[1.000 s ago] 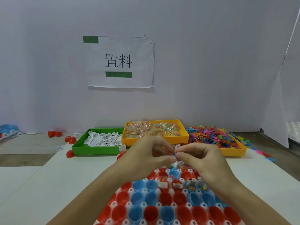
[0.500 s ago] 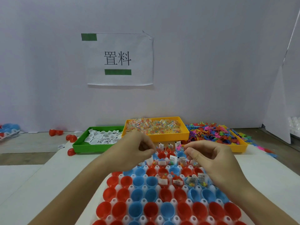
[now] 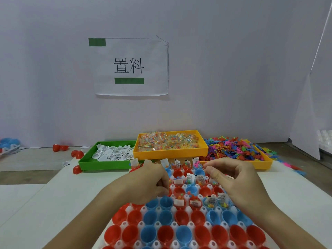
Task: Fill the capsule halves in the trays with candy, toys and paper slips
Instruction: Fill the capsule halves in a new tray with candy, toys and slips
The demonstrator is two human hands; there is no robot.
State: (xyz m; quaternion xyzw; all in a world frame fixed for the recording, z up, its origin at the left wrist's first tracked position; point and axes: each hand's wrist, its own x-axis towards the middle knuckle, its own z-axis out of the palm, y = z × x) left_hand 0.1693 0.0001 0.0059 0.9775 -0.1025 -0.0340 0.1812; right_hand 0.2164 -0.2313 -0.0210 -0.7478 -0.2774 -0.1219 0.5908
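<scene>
The capsule tray [image 3: 181, 229] lies at the table's near edge, red and blue halves open upward; its far rows already hold candy, toys and upright paper slips [image 3: 190, 177], while the near rows look unfilled, so I judge roughly half remains; the left hand [image 3: 149, 184] is curled, contents hidden; the right hand [image 3: 231, 178] pinches something too small to tell.

The capsule halves [image 3: 183, 234] are seen as smooth, glossy plastic, held in a white plastic tray [image 3: 173, 225]. The green bin [image 3: 107, 165] and orange bin [image 3: 170, 153] appear as smooth plastic; the slips [image 3: 113, 154] and wall sign [image 3: 131, 67] are matt paper. Candy [image 3: 167, 141] is wrapped in shiny clear film, and the bench [image 3: 71, 203] is covered matt white.
</scene>
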